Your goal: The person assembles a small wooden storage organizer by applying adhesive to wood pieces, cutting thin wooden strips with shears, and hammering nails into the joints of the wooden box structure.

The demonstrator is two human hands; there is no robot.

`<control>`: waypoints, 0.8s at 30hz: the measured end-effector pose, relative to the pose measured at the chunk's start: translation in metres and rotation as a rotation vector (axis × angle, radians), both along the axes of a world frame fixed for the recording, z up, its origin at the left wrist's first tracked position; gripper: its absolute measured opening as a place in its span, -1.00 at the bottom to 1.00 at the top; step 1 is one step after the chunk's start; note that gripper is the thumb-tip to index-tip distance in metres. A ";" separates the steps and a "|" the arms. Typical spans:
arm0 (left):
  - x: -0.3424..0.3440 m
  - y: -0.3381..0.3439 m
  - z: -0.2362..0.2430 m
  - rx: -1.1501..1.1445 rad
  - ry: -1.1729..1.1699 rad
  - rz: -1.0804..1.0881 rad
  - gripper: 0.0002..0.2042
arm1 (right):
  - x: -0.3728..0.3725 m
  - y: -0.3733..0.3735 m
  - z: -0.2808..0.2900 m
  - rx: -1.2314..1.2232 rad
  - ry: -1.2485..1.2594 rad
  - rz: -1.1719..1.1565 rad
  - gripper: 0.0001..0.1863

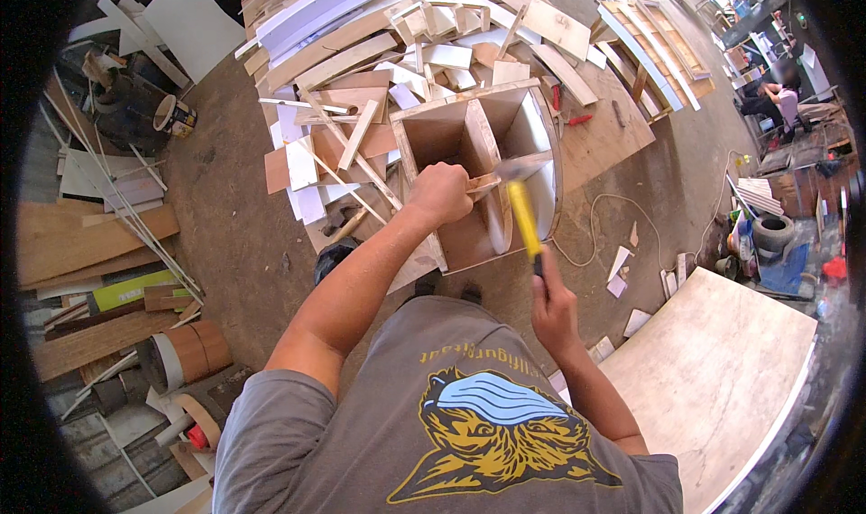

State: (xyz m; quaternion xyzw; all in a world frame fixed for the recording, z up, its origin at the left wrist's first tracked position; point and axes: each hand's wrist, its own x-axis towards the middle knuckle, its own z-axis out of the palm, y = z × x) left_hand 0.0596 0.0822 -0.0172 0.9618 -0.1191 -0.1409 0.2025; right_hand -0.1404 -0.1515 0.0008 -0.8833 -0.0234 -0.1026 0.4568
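A wooden cabinet frame (462,100) with several open compartments stands in front of me, its inner faces partly white. My left hand (442,192) is closed in a fist over the frame, around one end of a short wooden piece (484,183). That piece reaches toward the upright divider; whether it is joined there I cannot tell. In my right hand (553,307) is a hammer (523,216) with a yellow handle and black grip. Its head, smeared by motion, is over the frame near the free end of the short piece.
Scrap boards and strips (361,90) are heaped beyond and left of the frame. Red-handled pliers (577,119) lie on a board at its right. A cable (595,216) curves over the floor. A large pale panel (713,370) stands at lower right. Another person (783,99) sits far right.
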 end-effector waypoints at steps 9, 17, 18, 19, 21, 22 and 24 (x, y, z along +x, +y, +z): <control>0.001 0.001 -0.003 0.028 0.034 -0.005 -0.77 | 0.005 0.001 0.034 0.087 0.121 0.015 -0.40; 0.001 0.000 0.004 0.070 0.080 -0.013 -0.75 | 0.016 0.000 0.022 -0.066 0.356 0.057 -0.39; 0.001 -0.001 0.005 0.070 0.082 -0.017 -0.75 | 0.020 -0.001 0.032 -0.068 0.416 0.056 -0.39; 0.001 0.000 0.007 0.064 0.084 -0.014 -0.75 | 0.018 -0.001 0.038 -0.068 0.417 0.053 -0.39; 0.001 -0.001 0.006 0.059 0.087 -0.012 -0.75 | 0.011 0.003 0.046 0.042 0.209 0.014 -0.40; 0.002 -0.001 0.003 0.070 0.078 -0.012 -0.75 | 0.008 0.005 0.043 0.042 0.210 0.013 -0.40; 0.002 -0.002 0.004 0.081 0.068 -0.014 -0.75 | 0.004 0.009 0.025 0.087 -0.002 0.005 -0.42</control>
